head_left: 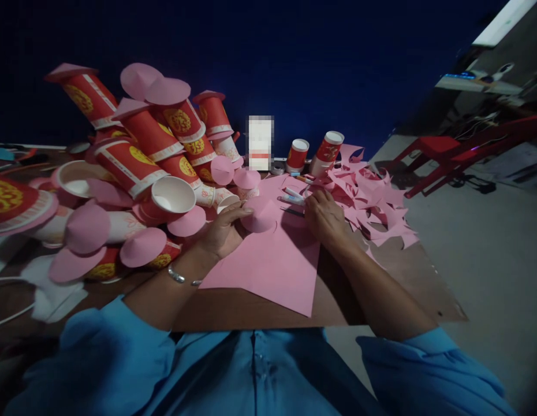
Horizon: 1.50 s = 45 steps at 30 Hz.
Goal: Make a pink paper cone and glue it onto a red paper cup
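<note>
A pink paper cone (260, 214) is held at its left edge by my left hand (223, 231), thumb on top and fingers beneath. Under it lies a large pink paper sheet (277, 263) with curved cut edges. My right hand (324, 216) rests at the sheet's right side, fingers curled down and closed at the end of a white and blue tube (291, 200). Its fingertips are partly hidden. A white pen-like stick (293, 192) lies just behind the tube, and a thin dark tool (292, 212) lies in front.
Red paper cups (151, 133) with pink cone tops are piled on the left. Two red cups (298, 155) stand at the back. Pink paper scraps (368, 196) heap on the right of the brown table (407, 289). A red stool (437, 151) stands beyond the table.
</note>
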Tool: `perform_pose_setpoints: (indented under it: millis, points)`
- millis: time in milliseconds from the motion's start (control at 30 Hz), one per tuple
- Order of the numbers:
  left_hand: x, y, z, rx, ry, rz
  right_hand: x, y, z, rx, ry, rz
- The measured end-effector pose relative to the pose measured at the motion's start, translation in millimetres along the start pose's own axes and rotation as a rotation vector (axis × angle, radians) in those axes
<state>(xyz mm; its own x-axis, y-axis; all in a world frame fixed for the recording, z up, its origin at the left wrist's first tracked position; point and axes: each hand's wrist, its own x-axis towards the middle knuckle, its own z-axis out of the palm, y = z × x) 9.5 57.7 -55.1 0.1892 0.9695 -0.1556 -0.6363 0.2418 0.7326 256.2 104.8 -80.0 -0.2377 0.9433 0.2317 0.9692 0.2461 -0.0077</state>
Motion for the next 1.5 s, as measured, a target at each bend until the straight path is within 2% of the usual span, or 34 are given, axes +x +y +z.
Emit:
perform_pose_setpoints:
  millis: [67, 267, 467, 633, 833, 1000, 1133, 1267, 1367, 1433, 1500]
  points:
    - [-0.7, 0.2, 1.9, 0.022, 0.008, 0.009, 1.9, 0.7, -4.1, -0.055, -0.062, 0.031]
    - [1.5, -2.0, -0.5, 0.062, 0.072, 0.067, -1.7, -4.8, -15.1, -0.063, -0.085, 0.035]
    - [2.6, -2.1, -1.2, 0.094, 0.077, 0.08, -6.3, -10.4, -26.4, -0.119, -0.167, -0.022]
    - [3.3, -3.3, -4.2, 0.095, 0.112, 0.078, -10.1, -2.7, -25.6, -0.222, -0.283, -0.096]
    - [4.5, -5.0, -7.9, 0.105, 0.151, 0.065, -12.0, 8.1, -29.4, -0.258, -0.321, -0.122]
    - [3.2, -4.7, -6.4, 0.087, 0.153, 0.026, -11.1, 8.4, -29.9, -0.249, -0.326, -0.129]
    - [2.7, -3.5, -5.9, 0.006, 0.095, 0.023, -7.7, 9.3, -31.6, -0.232, -0.336, -0.127]
    - [4.2, -2.6, -7.3, -0.052, 0.082, 0.022, -4.1, 23.1, -42.5, -0.197, -0.367, -0.113]
    - [5.4, -2.7, -9.5, -0.092, 0.111, 0.019, 0.8, 36.8, -43.7, 0.053, -0.337, -0.078]
    - [5.8, -2.6, -10.9, -0.112, 0.119, 0.016, 4.4, 39.5, -37.1, 0.454, -0.31, -0.085]
    - [6.0, -2.0, -12.0, -0.122, 0.124, 0.017, 6.2, 32.9, -26.6, 0.98, -0.338, -0.123]
